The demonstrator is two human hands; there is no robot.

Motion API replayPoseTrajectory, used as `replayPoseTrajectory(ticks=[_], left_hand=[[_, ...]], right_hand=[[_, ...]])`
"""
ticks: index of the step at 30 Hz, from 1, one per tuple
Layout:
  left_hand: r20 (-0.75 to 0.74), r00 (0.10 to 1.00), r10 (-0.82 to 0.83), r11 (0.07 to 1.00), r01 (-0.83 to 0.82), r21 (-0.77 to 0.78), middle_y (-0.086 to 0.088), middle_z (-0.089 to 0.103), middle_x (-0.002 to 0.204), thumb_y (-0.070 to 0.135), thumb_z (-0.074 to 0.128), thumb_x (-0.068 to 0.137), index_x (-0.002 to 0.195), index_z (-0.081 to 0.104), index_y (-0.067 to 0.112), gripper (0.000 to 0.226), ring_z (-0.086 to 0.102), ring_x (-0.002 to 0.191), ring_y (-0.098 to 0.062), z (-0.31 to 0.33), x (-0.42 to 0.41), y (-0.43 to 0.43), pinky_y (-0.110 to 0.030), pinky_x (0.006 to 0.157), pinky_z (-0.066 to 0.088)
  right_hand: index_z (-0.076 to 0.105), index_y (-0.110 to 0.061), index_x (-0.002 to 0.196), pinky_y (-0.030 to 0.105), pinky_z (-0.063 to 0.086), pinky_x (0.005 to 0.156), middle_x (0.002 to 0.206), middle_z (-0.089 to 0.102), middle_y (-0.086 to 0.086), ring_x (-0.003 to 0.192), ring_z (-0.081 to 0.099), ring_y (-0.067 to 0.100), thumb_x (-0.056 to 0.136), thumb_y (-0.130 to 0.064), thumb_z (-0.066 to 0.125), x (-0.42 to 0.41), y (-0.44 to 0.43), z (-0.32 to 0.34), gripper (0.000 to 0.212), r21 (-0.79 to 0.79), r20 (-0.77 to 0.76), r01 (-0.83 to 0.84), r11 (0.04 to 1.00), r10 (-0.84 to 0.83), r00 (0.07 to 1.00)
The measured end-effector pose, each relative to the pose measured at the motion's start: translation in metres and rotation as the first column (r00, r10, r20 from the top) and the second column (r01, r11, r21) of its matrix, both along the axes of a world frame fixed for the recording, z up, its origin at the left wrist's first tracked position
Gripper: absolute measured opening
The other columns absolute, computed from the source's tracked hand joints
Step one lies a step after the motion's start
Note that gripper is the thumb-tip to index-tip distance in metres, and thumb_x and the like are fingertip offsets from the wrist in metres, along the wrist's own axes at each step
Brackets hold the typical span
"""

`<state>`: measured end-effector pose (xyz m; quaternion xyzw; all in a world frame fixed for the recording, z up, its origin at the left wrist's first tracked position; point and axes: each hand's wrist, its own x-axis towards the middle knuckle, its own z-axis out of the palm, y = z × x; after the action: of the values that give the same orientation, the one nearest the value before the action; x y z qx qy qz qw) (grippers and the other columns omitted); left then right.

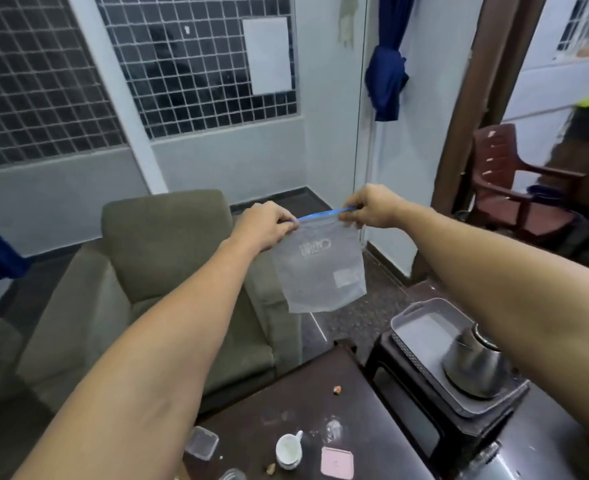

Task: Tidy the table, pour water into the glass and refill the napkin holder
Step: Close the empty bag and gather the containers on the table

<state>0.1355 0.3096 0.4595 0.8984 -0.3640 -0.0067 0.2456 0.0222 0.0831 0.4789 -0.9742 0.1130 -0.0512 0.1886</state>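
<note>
A clear zip bag [319, 271] with a blue seal strip hangs in the air above the armchair. My left hand [263, 225] pinches the left end of the strip, my right hand [369, 206] pinches the right end. Both arms are stretched forward. Below, on the dark table [355, 403], stand a white cup [289, 451], a clear glass [333, 427], a clear plastic box [201, 442] and a pink lid [337, 462]. Small crumbs [337, 389] lie on the table. A steel jug [473, 365] stands in a grey tray [421, 327].
A green armchair [154, 271] sits behind the table on the left. The grey tray rests on a dark stool [435, 427] to the right of the table. A brown plastic chair [515, 188] stands by the doorway at the far right.
</note>
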Motion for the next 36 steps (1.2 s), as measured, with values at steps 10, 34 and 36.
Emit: replayPoseTrajectory(ticks=[10, 34, 36], left_hand=[[-0.189, 0.982, 0.010, 0.984, 0.024, 0.175, 0.001, 0.078, 0.113, 0.042, 0.065, 0.096, 0.109, 0.080, 0.035, 0.021, 0.070, 0.110, -0.028, -0.164, -0.025, -0.262, -0.036, 0.092, 0.055], [-0.241, 0.966, 0.094, 0.957, -0.021, 0.290, 0.004, 0.075, 0.119, 0.037, 0.057, 0.098, 0.121, 0.071, 0.042, 0.028, 0.067, 0.115, -0.031, -0.425, -0.011, -0.441, -0.042, 0.096, 0.054], [-0.209, 0.974, 0.094, 0.957, -0.030, 0.289, 0.004, 0.076, 0.114, 0.036, 0.056, 0.098, 0.118, 0.072, 0.041, 0.027, 0.068, 0.111, -0.031, -0.428, -0.011, -0.440, -0.041, 0.092, 0.055]], right_hand=[[0.081, -0.020, 0.107, 0.028, 0.048, 0.079, 0.084, 0.071, 0.000, 0.091, 0.069, 0.023, 0.098, -0.029, 0.069, -0.014, -0.255, -0.144, 0.018, -0.009, -0.308, 0.025, 1.000, -0.027, 0.951], [0.060, -0.025, 0.080, 0.032, 0.048, 0.061, 0.072, 0.065, -0.006, 0.074, 0.065, 0.023, 0.082, -0.040, 0.078, -0.009, -0.424, -0.438, 0.023, 0.220, -0.303, 0.097, 0.971, -0.026, 0.953], [0.058, -0.026, 0.088, 0.037, 0.053, 0.067, 0.074, 0.067, -0.005, 0.076, 0.066, 0.023, 0.084, -0.042, 0.077, -0.008, -0.422, -0.446, 0.025, 0.168, -0.311, 0.056, 0.984, -0.001, 0.950]])
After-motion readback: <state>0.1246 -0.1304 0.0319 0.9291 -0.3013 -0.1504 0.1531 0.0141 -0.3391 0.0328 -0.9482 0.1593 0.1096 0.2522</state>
